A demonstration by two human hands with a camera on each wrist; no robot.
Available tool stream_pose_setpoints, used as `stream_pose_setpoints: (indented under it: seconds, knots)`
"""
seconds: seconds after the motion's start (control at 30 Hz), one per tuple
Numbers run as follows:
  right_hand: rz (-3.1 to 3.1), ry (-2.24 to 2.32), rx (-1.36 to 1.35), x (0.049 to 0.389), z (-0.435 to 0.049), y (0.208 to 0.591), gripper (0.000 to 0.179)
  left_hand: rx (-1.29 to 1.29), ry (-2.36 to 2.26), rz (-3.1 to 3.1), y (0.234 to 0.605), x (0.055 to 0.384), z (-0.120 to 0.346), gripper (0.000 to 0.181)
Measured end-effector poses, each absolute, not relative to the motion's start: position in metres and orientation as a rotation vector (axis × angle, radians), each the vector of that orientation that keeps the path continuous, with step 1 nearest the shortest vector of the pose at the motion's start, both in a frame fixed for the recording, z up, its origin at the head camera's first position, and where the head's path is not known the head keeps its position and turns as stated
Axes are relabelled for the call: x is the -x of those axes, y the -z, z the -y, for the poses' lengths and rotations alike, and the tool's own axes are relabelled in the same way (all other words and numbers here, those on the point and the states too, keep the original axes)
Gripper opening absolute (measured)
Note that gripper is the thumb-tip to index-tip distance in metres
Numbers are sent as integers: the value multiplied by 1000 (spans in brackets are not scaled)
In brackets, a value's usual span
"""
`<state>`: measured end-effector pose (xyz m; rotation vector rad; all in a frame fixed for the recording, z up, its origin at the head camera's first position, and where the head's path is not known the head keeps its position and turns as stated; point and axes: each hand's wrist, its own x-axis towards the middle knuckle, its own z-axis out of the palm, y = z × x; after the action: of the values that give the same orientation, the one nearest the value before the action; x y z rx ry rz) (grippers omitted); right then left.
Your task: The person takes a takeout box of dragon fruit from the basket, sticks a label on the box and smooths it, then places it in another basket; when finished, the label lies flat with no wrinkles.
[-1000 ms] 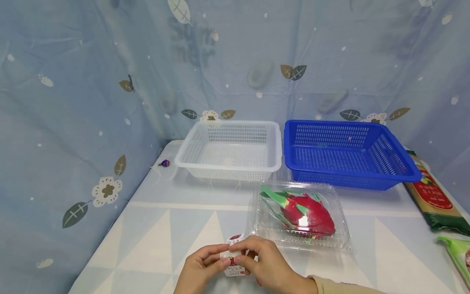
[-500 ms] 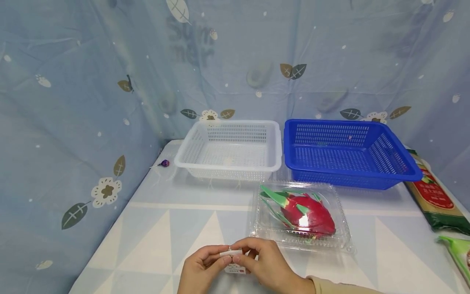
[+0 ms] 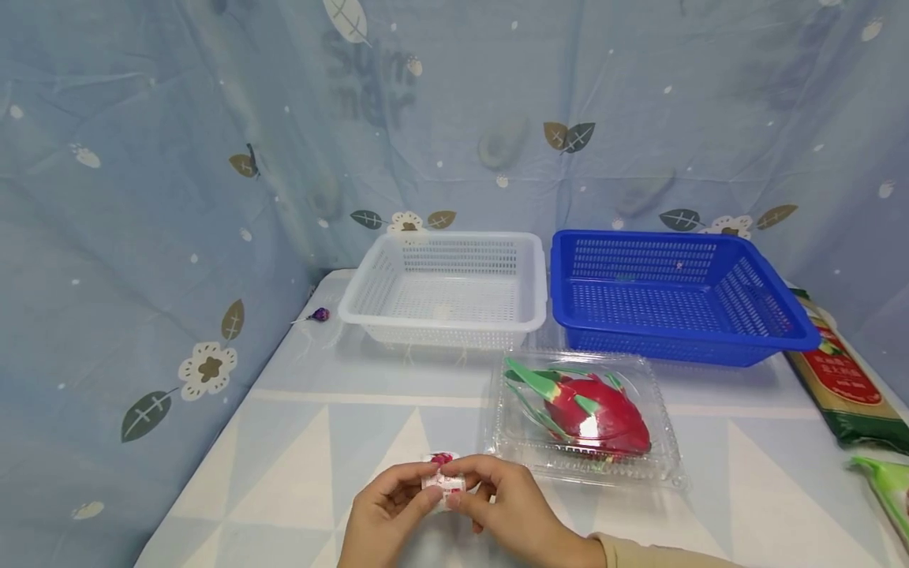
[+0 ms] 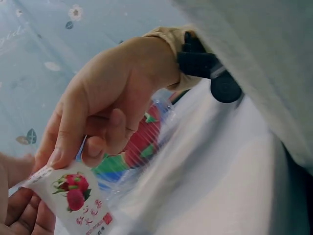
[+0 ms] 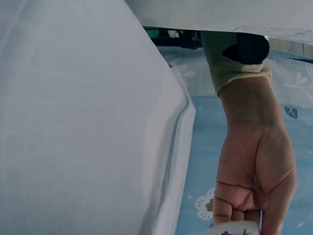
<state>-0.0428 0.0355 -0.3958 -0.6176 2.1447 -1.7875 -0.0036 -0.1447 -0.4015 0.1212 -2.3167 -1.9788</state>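
Note:
A small white label (image 3: 445, 481) with a red dragon fruit picture and red characters is held low in the middle of the head view. My left hand (image 3: 389, 509) pinches its left side between thumb and fingers. From the other side, my right hand (image 3: 517, 505) pinches the right edge. The left wrist view shows the label's printed face (image 4: 76, 198) close up, with right fingertips at its upper edge. Just beyond the hands lies a clear plastic clamshell box (image 3: 514, 454), closed over a red dragon fruit (image 3: 604, 414) with green scales.
A white basket (image 3: 443, 324) and a blue basket (image 3: 682, 339) stand side by side at the back. At far left lies a lollipop (image 3: 319, 315). Along the right edge are a brown-green package (image 3: 845, 386) and a green bag (image 3: 891, 489). Patterned curtains enclose the table.
The label has tilted in my fingers: its face was foreshortened half a second ago and now shows its picture above the fingertips. Both hands stay nearly in place, still pinching.

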Motion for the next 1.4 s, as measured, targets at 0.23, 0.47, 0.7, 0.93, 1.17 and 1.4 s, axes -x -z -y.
stream_pose_setpoints:
  seconds: [0.23, 0.47, 0.7, 0.93, 1.17, 1.4]
  knots:
    - [-2236, 1805, 680, 42, -33, 394, 36, -186, 2037, 2342, 400, 6, 148, 30]
    - [-2280, 1815, 672, 41, -32, 395, 31, -199, 2044, 2392, 397, 6, 146, 40]
    - [-2305, 1855, 689, 41, -31, 396, 24, -227, 1989, 2364, 394, 7, 144, 36]
    - [-2334, 1929, 846, 40, -31, 400, 18, -309, 2086, 2389, 391, 7, 145, 43]
    - [-2252, 1905, 697, 41, -31, 397, 22, -332, 2068, 2377, 394, 6, 144, 37]
    - [-2126, 1874, 505, 42, -32, 395, 25, -279, 2051, 2340, 393, 4, 144, 43]
